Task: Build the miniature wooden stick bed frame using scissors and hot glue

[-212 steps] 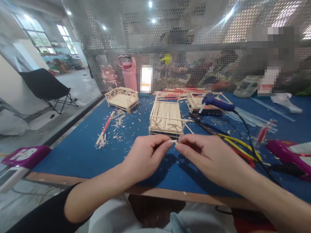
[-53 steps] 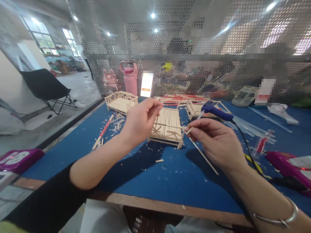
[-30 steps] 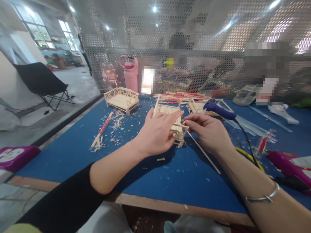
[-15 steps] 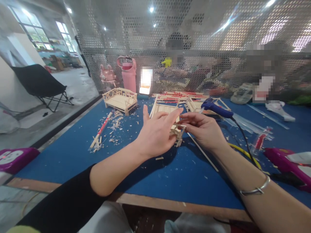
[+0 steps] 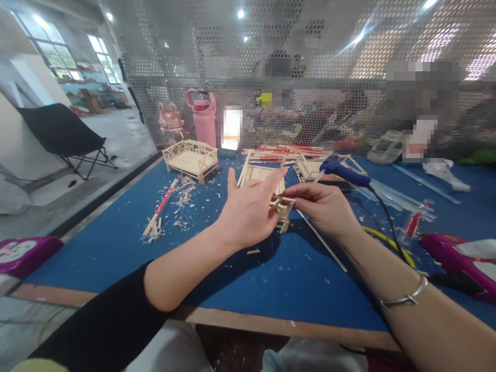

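Note:
My left hand (image 5: 246, 214) lies over a small chair-like model of thin wooden sticks (image 5: 283, 216), its thumb side against the frame. The index and outer fingers stretch out, while the middle ones are hidden behind the hand. My right hand (image 5: 323, 206) pinches a short wooden stick (image 5: 285, 199) between thumb and fingertips, at the top of the model. Below the right hand, a long thin stick (image 5: 325, 245) slants across the blue table. A blue hot glue gun (image 5: 344, 172) lies just beyond that hand.
A finished-looking stick bench (image 5: 191, 159) stands at the back left, near wood scraps (image 5: 182, 206). Red-marked sticks (image 5: 287, 153) lie along the mesh screen (image 5: 155, 67). A pink bottle (image 5: 204, 121) and lit phone (image 5: 231, 129) stand behind. A purple power strip (image 5: 457, 258) sits right.
My left index finger has shifted slightly left, and more of the short stick shows at my right fingertips. The rest stays nearly the same, with a slight camera shift.

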{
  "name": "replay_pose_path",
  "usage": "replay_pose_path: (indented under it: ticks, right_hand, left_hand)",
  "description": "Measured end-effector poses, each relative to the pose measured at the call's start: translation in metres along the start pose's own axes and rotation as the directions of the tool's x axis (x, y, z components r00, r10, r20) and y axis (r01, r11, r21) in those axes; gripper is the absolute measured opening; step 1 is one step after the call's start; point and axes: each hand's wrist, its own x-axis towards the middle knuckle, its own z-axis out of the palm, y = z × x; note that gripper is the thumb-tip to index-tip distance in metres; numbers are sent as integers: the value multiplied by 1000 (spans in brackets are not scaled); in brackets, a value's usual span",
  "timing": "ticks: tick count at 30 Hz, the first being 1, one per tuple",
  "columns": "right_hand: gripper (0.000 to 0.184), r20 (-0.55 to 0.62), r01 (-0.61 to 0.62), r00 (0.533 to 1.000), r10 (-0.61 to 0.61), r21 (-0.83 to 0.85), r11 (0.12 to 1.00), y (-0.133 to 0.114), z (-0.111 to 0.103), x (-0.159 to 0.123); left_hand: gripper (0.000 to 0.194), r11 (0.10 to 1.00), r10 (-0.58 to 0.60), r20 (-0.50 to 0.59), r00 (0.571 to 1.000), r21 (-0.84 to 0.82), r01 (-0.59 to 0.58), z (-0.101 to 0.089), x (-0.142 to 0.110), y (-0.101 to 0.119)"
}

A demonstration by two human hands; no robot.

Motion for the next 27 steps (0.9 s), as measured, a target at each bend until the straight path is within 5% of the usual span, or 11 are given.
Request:
replay_pose_path:
  ticks: [17,23,27]
  right_hand:
    - [9,74,20,997,-14,-73,997,2,-1,7]
    - [40,172,-20,985,19,8,1000,-3,-6,2]
    - [41,216,121,974,-74,-213,970,-9,-1,-7]
  left_hand:
    - [58,997,-70,-10,997,-42,70,1,4,-1]
    - [56,997,-55,37,998,-51,57,-2,5,-2]
    - [57,999,-34,62,998,-31,36,-3,5,-4]
